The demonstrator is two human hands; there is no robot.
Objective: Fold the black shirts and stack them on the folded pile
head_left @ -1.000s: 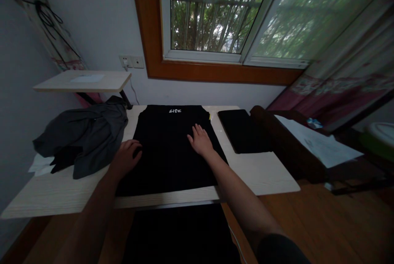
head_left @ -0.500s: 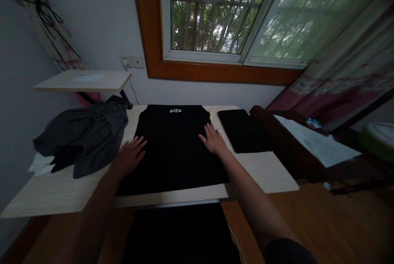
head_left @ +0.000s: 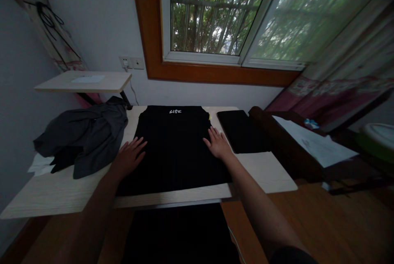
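A black garment, which looks like a shirt, lies spread flat on the pale wooden table. White marks are printed near its far edge, and a small yellow spot shows at its far right side. At the garment's left edge rests my left hand, palm down with fingers spread. My right hand lies flat on the right edge, its fingers also apart. Neither hand grips the cloth. Just right of my right hand is a flat, folded black item, too dark to make out further.
A crumpled dark grey garment lies at the table's left, below a small raised shelf bearing a paper. Beyond the right end stands a dark brown piece of furniture with a white sheet on it. The wall and window are behind.
My right hand has slid slightly right and toward me along the garment's edge. My left hand and the garment look unchanged.
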